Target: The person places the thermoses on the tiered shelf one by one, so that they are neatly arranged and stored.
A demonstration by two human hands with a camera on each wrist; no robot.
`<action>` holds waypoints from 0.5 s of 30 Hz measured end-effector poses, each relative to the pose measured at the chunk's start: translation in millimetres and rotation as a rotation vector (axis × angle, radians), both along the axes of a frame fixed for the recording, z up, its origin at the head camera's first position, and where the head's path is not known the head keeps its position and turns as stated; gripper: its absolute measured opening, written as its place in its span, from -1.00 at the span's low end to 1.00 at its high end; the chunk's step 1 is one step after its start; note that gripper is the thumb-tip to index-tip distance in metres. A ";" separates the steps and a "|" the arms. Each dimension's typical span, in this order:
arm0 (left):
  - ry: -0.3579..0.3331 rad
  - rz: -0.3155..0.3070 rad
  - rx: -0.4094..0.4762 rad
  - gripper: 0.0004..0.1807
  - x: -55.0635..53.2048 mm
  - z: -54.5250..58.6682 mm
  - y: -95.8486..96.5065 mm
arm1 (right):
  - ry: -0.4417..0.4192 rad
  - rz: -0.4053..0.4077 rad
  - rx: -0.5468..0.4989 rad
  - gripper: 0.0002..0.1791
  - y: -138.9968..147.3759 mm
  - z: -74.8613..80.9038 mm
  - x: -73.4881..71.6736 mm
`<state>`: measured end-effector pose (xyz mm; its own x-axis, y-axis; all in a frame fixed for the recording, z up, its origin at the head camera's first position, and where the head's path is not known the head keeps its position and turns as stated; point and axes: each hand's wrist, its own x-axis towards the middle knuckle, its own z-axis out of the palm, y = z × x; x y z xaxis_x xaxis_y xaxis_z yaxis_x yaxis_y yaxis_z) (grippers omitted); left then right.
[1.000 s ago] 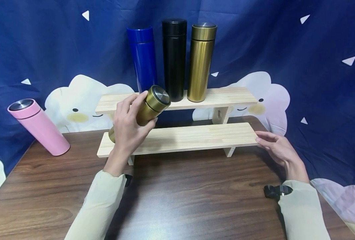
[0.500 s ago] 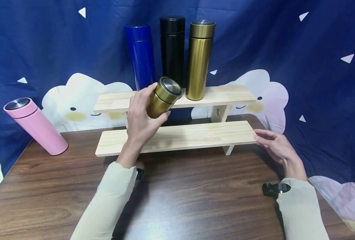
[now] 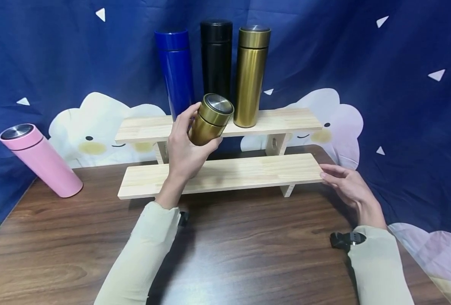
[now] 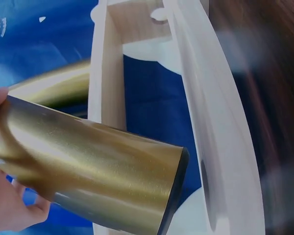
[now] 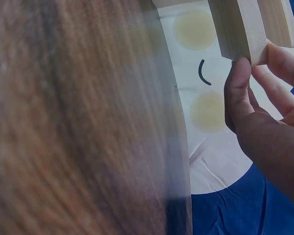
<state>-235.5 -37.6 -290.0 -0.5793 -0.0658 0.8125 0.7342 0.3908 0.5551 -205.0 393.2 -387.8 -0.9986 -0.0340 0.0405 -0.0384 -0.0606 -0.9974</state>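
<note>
The left hand (image 3: 183,148) grips a gold flask (image 3: 210,120) with its fingers (image 3: 187,116) curled round the barrel, holding it tilted in the air above the lower shelf (image 3: 225,173) of a two-step wooden rack and just in front of the upper shelf (image 3: 286,120); in the left wrist view the flask's dark base rim (image 4: 174,191) points toward the rack, close to the shelf edge (image 4: 105,73); the right hand (image 3: 343,184) rests at the right end of the lower shelf, its fingers (image 5: 240,83) lightly bent, with one fingertip against the underside of the board's end, steadying rather than clasping it; on the upper shelf stand a blue flask (image 3: 173,72), a black flask (image 3: 215,59) and a second gold flask (image 3: 250,76), close together; a pink flask (image 3: 42,163) leans against the backdrop (image 3: 362,51) at the left of the counter (image 3: 248,245); the chief hazard, as judged from this arrangement, is a knock: the held flask's lid end (image 3: 218,103) lies just before the standing row, so a careless swing could topple the tall, narrow flasks; a tilted base set down on its edge could let the flask tip or roll along the shelf; the smooth metal barrel may slip in a one-handed grip; a bump on the light rack could shift it despite the steadying hand
</note>
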 end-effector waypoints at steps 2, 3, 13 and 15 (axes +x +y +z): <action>-0.020 -0.022 0.029 -0.14 -0.3 1.2 3.2 | -0.003 -0.002 0.010 -0.74 1.0 0.2 -0.2; -0.029 -0.035 0.042 -0.15 -0.9 1.7 4.9 | -0.004 -0.003 0.014 -0.74 1.3 0.1 -0.3; -0.180 -0.129 0.146 -0.13 -1.3 6.3 23.0 | 0.000 -0.004 0.008 -0.73 1.4 -0.5 -0.2; -0.204 -0.141 0.163 -0.13 -1.3 7.4 26.1 | -0.002 -0.005 0.005 -0.73 0.9 -0.4 -0.6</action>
<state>-236.8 -11.5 -282.6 -0.7421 -0.0936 0.6638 0.6418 0.1867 0.7438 -205.6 394.2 -388.2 -0.9988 -0.0291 0.0387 -0.0371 -0.0556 -0.9978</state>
